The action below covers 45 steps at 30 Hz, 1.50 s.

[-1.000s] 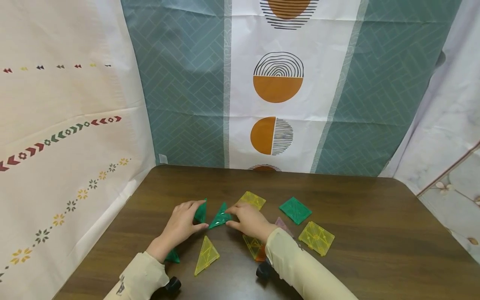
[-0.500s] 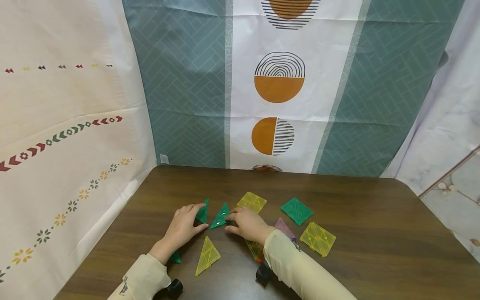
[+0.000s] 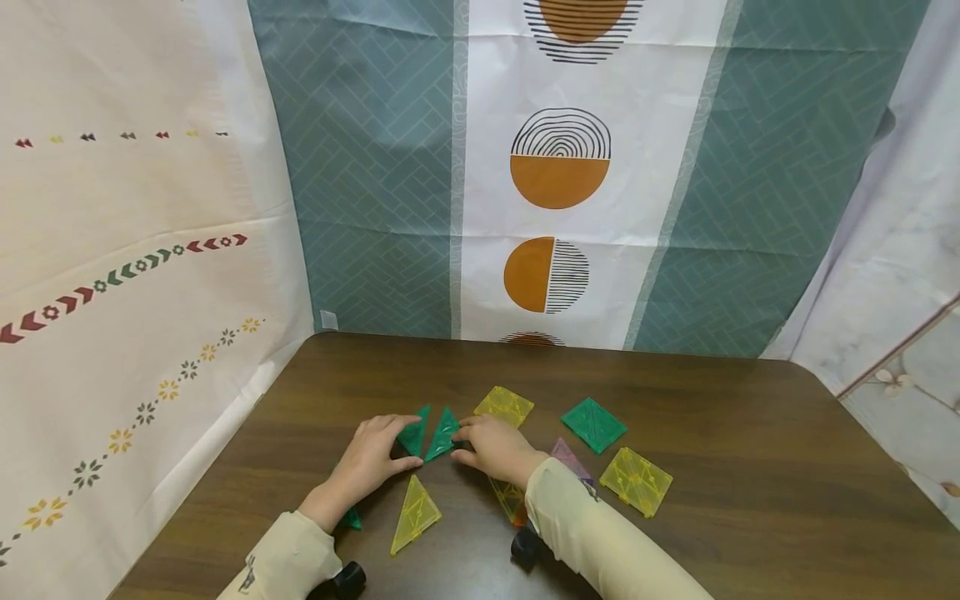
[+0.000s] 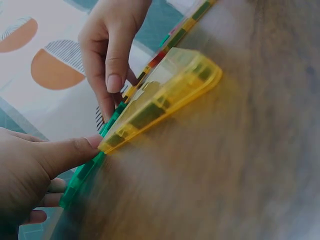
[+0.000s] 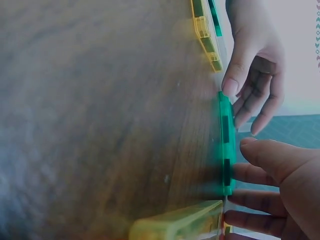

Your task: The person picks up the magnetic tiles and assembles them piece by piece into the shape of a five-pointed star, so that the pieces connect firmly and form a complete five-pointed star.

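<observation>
Two green translucent triangle tiles lie side by side on the table, a narrow gap between their long edges. My left hand [image 3: 366, 457] holds the left green triangle tile [image 3: 412, 437], with the thumb at its near corner and the index finger at its far edge. At the right green triangle tile [image 3: 441, 438], my right hand [image 3: 497, 450] has its thumb and fingertips around the right corner. A tall yellow triangle tile [image 3: 415, 518] lies just in front of both; in the left wrist view this yellow tile [image 4: 165, 100] overlaps part of the green edge.
Beyond the right hand is a yellow square tile [image 3: 504, 405]. Further right are a green square [image 3: 592, 425], a yellow square [image 3: 636, 482] and a purple triangle [image 3: 572, 460]. Yellow and orange tiles [image 3: 510, 500] sit partly under the right wrist, a green tile [image 3: 351, 518] beside the left.
My left hand has brought the left green triangle tile rightward and turned it, narrowing the gap to the other one. The right hand and its tile have barely moved.
</observation>
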Available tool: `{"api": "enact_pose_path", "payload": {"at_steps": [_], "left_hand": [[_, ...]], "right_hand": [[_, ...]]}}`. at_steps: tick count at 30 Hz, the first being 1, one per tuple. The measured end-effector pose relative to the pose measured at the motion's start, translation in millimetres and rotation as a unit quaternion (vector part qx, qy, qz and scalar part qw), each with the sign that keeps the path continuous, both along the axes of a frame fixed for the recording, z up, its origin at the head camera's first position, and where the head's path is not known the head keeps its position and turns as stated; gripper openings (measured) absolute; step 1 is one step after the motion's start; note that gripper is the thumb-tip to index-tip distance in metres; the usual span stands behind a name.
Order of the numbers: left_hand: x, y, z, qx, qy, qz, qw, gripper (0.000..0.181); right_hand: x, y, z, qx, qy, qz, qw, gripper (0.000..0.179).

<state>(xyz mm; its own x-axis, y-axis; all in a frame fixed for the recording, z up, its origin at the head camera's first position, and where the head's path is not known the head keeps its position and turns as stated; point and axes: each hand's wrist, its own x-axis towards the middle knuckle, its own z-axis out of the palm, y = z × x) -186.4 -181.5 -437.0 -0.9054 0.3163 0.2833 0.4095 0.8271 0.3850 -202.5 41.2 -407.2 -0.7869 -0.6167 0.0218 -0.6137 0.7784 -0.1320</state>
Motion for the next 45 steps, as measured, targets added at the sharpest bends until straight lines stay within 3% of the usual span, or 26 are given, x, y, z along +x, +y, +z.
{"api": "enact_pose_path", "payload": {"at_steps": [6, 22, 31, 39, 45], "left_hand": [[1.3, 5.8, -1.3, 0.003, 0.006, -0.016, 0.9998, 0.06], [0.7, 10.9, -0.7, 0.002, 0.006, -0.021, 0.9998, 0.059], [4.3, 4.4, 17.6, -0.01, 0.025, -0.032, 0.9991, 0.063], [16.4, -4.1, 37.8, -0.019, 0.047, -0.031, 0.9983, 0.064], [25.3, -9.3, 47.1, -0.027, 0.061, -0.031, 0.9973, 0.063]], "right_hand": [[0.6, -1, -0.7, 0.006, 0.019, 0.004, 0.9998, 0.037], [3.0, 2, -0.9, 0.017, 0.03, 0.004, 0.9994, 0.037], [3.2, 3, 9.9, -0.004, 0.035, 0.022, 0.9991, 0.039], [12.9, 5, 20.1, -0.047, 0.061, 0.035, 0.9964, 0.038], [22.5, 7, 20.4, -0.063, 0.051, 0.032, 0.9962, 0.039]]}}
